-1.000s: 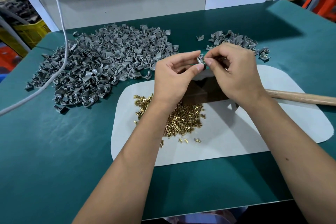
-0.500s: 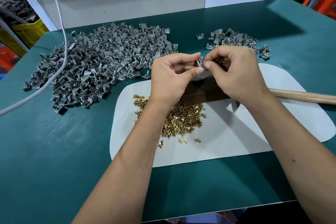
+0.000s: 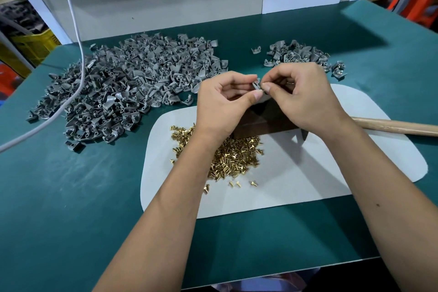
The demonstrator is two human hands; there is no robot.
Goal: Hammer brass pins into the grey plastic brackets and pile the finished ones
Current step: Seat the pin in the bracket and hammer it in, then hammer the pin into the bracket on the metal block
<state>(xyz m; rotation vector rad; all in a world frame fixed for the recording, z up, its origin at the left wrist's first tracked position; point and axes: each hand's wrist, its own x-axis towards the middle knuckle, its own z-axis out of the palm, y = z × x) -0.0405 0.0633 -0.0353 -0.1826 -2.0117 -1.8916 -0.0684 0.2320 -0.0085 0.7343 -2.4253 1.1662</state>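
Two bare hands meet above a dark block (image 3: pixel 265 123) on a white mat (image 3: pixel 320 173). Left hand (image 3: pixel 222 104) pinches one grey bracket (image 3: pixel 256 85) between thumb and fingers; right hand (image 3: pixel 301 97) pinches at the same bracket, seemingly seating a pin too small to make out. Loose brass pins (image 3: pixel 234 156) lie heaped on the mat below the wrists. At far left a big pile of brackets (image 3: pixel 123 87) apparently waits; the small pile (image 3: pixel 298 53) at far right is likely the finished ones, so most work remains. Wooden hammer handle (image 3: pixel 393 127) rests untouched at right.
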